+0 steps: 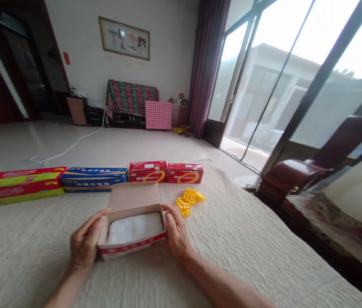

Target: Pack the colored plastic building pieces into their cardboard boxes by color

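Note:
In the head view an open cardboard box (132, 247), red and white outside, is held between my two hands, its lid raised at the far side. Inside it lies a flat white pack (136, 227), whose kind I cannot make out. My left hand (86, 239) grips the box's left side, thumb at the rim. On the opposite side my right hand (177, 233) is closed round the right wall. Just beyond the right hand rests a yellow bumpy strip (189, 201) on the cream quilted cover (232, 239).
Along the cover's far edge stand a red-and-green box (20, 186), a blue box (94, 179) and two red boxes, one (148, 172) left of the other (185, 173). A dark wooden armchair (283, 179) is at the right. A white cable (75, 143) runs over the floor.

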`<move>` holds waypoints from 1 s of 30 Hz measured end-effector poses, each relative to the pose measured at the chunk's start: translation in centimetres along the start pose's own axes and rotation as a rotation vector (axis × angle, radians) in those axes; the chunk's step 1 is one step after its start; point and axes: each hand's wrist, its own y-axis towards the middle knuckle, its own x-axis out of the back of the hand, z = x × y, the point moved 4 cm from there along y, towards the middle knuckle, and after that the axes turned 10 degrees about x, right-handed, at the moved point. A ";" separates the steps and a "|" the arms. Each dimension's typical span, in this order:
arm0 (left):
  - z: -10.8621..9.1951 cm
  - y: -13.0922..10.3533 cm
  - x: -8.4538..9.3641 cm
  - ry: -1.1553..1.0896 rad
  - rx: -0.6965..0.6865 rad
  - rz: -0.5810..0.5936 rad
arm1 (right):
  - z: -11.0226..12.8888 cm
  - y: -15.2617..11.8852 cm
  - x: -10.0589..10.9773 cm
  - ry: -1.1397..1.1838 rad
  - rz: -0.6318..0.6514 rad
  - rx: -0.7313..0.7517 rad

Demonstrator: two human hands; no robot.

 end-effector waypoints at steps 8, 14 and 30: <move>0.4 0.0 0.0 0.037 -0.017 0.005 | -0.9 0.7 1.3 -0.093 -0.123 0.019; 0.5 0.2 0.0 0.066 -0.026 0.004 | -4.8 6.7 7.8 -0.423 -0.166 -0.053; 1.6 0.5 0.4 0.098 -0.011 0.009 | -11.7 9.7 10.9 -0.686 0.183 -0.321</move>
